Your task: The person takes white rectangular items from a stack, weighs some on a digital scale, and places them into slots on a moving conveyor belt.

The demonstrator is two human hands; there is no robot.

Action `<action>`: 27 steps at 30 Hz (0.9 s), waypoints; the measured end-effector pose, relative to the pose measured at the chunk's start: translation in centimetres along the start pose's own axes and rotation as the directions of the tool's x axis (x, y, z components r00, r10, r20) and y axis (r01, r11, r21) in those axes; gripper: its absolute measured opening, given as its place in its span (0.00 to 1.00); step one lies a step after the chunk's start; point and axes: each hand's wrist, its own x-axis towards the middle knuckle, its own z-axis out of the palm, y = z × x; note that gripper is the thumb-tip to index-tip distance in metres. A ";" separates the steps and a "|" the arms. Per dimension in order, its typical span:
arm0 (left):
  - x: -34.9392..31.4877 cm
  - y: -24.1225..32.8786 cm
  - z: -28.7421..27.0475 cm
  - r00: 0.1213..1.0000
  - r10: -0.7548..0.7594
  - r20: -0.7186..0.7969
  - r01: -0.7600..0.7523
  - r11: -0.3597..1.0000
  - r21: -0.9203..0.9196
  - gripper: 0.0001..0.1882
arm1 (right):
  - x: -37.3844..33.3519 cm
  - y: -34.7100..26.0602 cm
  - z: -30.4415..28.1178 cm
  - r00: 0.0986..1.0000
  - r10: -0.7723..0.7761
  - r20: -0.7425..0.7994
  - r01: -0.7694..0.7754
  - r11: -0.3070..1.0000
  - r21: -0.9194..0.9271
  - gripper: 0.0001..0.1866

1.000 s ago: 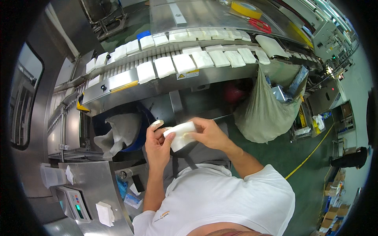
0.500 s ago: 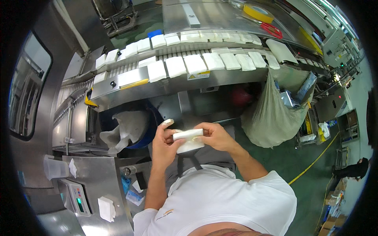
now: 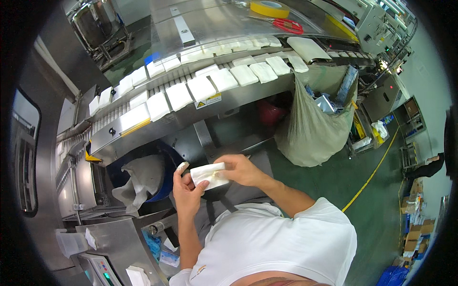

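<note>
In front of my waist, a folded white cloth-like sheet [image 3: 208, 177] is held between both hands. My left hand [image 3: 187, 190] grips its left edge, thumb on the near face and fingers behind. The left index finger sticks up and wears a pale finger cot [image 3: 182, 166]. My right hand [image 3: 242, 170] pinches the right end of the sheet; its fingertips are partly hidden behind it. Beyond my hands, a row of similar folded white sheets [image 3: 201, 87] lies along the near edge of a steel roller conveyor [image 3: 121, 106], with a second row farther back.
Beneath the conveyor stands a blue bin [image 3: 167, 164] with a pale liner. A large cloth sack [image 3: 312, 136] hangs at the right, holding packaging. Red scissors [image 3: 287, 25] and yellow tape [image 3: 270, 8] lie on the steel table. A scale [image 3: 99, 270] sits at lower left.
The view has swung, so the surroundings appear shifted left and tilted. In my hands the sheet now shows as one flatter rectangle, where before a narrow fold lay above a lower flap.
</note>
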 end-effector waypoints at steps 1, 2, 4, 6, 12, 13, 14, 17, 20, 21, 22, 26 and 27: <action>0.0 0.2 0.2 1.000 -0.004 -0.017 0.005 1.000 0.016 0.41 | -0.1 0.0 -0.2 1.000 -0.017 -0.010 0.017 1.000 -0.019 0.13; 0.0 0.2 0.0 1.000 -0.001 0.001 0.001 0.999 0.036 0.41 | 0.0 0.1 -0.1 1.000 -0.031 0.000 0.031 0.999 -0.037 0.13; 0.4 0.1 -0.4 1.000 0.006 0.023 -0.007 0.997 0.075 0.40 | 0.0 0.3 -0.1 0.999 -0.047 0.022 0.048 0.998 -0.045 0.14; 0.7 0.7 -0.9 0.999 -0.008 0.032 0.005 0.996 0.090 0.41 | 0.3 0.2 -0.2 0.997 -0.061 0.055 0.062 0.998 -0.015 0.15; 2.2 3.8 -2.9 0.981 0.189 -0.051 -0.192 0.980 -0.058 0.44 | 6.8 -4.7 -0.5 0.989 -0.106 0.102 0.116 0.988 -0.097 0.16; 2.4 4.2 -3.7 0.981 0.174 -0.088 -0.181 0.979 -0.093 0.45 | 9.2 -6.2 -0.7 0.982 -0.170 0.077 0.176 0.981 -0.085 0.15; 2.4 4.3 -4.2 0.973 0.202 -0.113 -0.214 0.972 -0.100 0.44 | 12.1 -7.8 -0.7 0.987 -0.161 -0.017 0.161 0.987 -0.017 0.18; 1.8 3.6 -5.2 0.965 0.213 -0.156 -0.230 0.968 -0.102 0.40 | 23.4 -11.8 -2.7 0.922 -0.287 -0.260 0.301 0.954 0.015 0.13; 0.5 1.6 -5.5 0.968 0.176 -0.177 -0.200 0.971 -0.128 0.38 | 35.9 -13.7 -6.3 0.846 -0.233 -0.480 0.328 0.937 0.123 0.14; -0.1 0.8 -5.8 0.972 0.148 -0.185 -0.174 0.976 -0.130 0.36 | 39.5 -13.6 -7.6 0.852 -0.196 -0.485 0.344 0.909 0.236 0.15; -0.5 0.4 -6.0 0.971 0.131 -0.199 -0.158 0.980 -0.124 0.36 | 42.7 -13.6 -9.3 0.852 -0.163 -0.497 0.364 0.867 0.341 0.16; -2.8 -1.2 -7.6 0.952 0.077 -0.297 -0.123 0.983 -0.137 0.34 | 46.8 -12.2 -9.2 0.847 -0.063 -0.528 0.319 0.855 0.410 0.19; -3.3 -1.5 -7.8 0.950 0.068 -0.305 -0.117 0.983 -0.144 0.33 | 46.7 -12.0 -9.5 0.844 -0.060 -0.533 0.305 0.870 0.386 0.20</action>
